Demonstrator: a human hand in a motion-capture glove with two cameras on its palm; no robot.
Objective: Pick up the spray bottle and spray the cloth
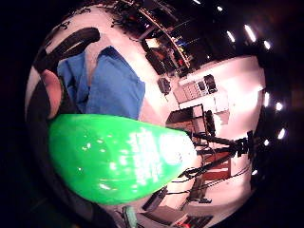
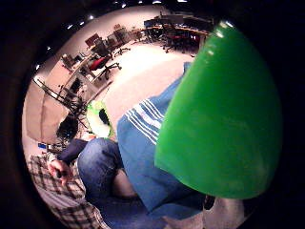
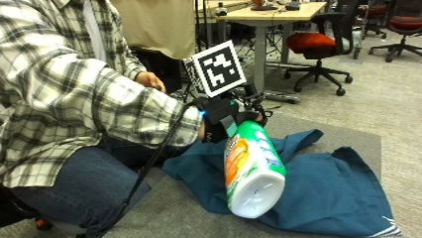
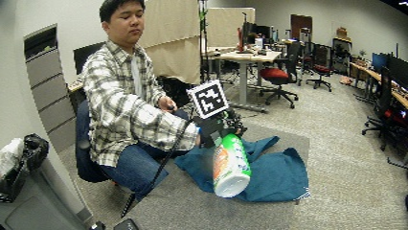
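Green spray bottle (image 3: 254, 168) hangs gripped at its neck by the hand (image 3: 221, 119) above the blue cloth (image 3: 330, 188).

No legible text on spray bottle (image 3: 254, 168)

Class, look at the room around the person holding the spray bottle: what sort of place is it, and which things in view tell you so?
Most likely an office or lab workspace. Rolling office chairs stand at desks, monitors line one wall, and the floor is carpeted. The gloved right hand holds the spray bottle over the blue cloth.
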